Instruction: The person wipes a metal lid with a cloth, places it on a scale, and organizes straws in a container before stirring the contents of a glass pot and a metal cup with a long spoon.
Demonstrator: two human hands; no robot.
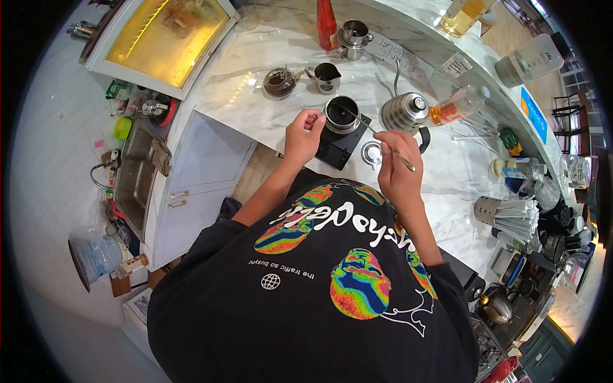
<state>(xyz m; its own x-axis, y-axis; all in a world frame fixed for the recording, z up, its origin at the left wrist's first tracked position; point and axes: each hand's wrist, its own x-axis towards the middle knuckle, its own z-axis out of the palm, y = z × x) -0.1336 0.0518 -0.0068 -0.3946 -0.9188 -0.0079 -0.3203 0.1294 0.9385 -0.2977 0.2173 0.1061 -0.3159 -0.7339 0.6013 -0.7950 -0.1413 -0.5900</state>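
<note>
My left hand (304, 136) pinches the near-left side of a metal cup (342, 126) with dark contents, over a black scale (336, 148). Between the fingers of my right hand (401, 171) is a thin metal spoon (403, 159); its far end reaches into the cup. Just right of the scale lies a round metal disc (371, 154), close to my right fingers. A steel gooseneck kettle (403, 112) with a black handle stands beyond that hand. Behind the cup are a metal pitcher (327, 79) and a glass pot (279, 83) holding something dark.
A red bottle (326, 25) and a metal drip filter (353, 39) stand at the back. Another bottle (458, 105) is right of the kettle. Wrapped straws (516, 218) fill a holder on the right. A sink (134, 175) is on the left.
</note>
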